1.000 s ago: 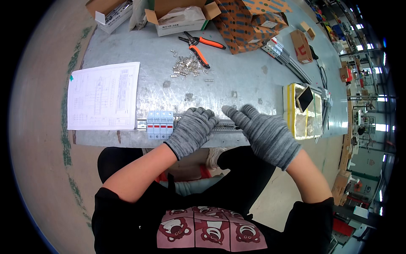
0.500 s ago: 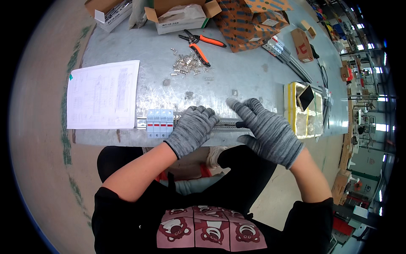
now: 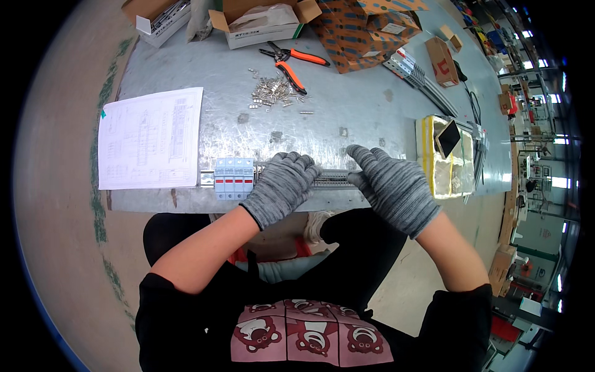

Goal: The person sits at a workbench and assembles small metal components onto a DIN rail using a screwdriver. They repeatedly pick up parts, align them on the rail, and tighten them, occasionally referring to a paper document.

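A metal mounting rail (image 3: 207, 179) lies along the table's near edge, carrying several light-blue fuse holders (image 3: 233, 180) with red strips and a row of small grey terminal blocks (image 3: 333, 179). My left hand (image 3: 282, 189), in a grey knitted glove, is closed over the rail just right of the fuse holders; its fingers curl over the far side and hide that stretch. At the right part of the terminal row is my gloved right hand (image 3: 396, 189). Its fingers stretch forward, apart from the thumb, which is at the row. Nothing shows held between them.
A printed drawing (image 3: 152, 139) lies left. Beyond the rail are a pile of small metal pieces (image 3: 273, 92) and orange-handled wire strippers (image 3: 290, 65). Open cartons (image 3: 263, 34) stand at the back. On the right, a phone (image 3: 447, 139) rests on a yellow-edged foam box (image 3: 427, 158).
My right hand has shifted slightly; its thumb has moved up to the terminal row and its fingers are closer together. A dark piece seen by its fingers no longer shows. My left hand stays put.
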{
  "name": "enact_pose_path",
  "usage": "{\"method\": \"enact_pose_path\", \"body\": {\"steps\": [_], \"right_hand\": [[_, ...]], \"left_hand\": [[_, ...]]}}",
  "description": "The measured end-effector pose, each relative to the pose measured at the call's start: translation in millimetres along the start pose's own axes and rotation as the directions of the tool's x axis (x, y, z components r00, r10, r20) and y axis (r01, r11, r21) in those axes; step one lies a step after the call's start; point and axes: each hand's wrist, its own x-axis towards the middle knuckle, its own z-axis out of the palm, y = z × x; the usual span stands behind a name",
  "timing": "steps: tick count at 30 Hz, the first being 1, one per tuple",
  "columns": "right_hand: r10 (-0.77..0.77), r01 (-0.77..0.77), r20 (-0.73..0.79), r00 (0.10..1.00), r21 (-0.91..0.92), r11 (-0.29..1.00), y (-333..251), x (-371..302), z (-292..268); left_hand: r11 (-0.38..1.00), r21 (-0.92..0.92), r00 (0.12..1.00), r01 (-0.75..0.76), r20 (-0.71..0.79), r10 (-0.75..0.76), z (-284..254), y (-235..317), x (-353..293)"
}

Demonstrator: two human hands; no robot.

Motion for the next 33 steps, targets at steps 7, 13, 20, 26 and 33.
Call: {"method": "enact_pose_path", "body": {"steps": [7,13,20,26,33], "right_hand": [[-0.020,0.024,0.065,0.998,-0.062,0.998,-0.8,-3.1,-1.9],[-0.220,0.225,-0.178,0.959,0.009,0.974,18.6,-5.3,10.0],[-0.116,0.121,-0.144,0.983,0.026,0.992,11.0,-5.0,17.0],[-0.058,0.091,-0.137,0.989,0.248,0.965,18.6,-13.0,13.4],[-0.065,0.098,-0.156,0.986,0.214,0.972,19.5,-11.9,13.4]], "left_hand": [[1.000,-0.025,0.999,-0.010,-0.042,0.009,5.1,-2.2,-0.6],[1.000,-0.012,0.998,-0.012,-0.063,0.011,8.2,-2.1,0.1],[1.000,-0.003,0.999,-0.002,-0.044,0.002,7.7,-1.5,2.3],[1.000,0.006,0.997,0.001,-0.071,-0.001,8.9,-1.5,-0.6],[1.000,0.009,1.000,0.015,-0.014,-0.015,7.2,-0.7,2.2]]}}
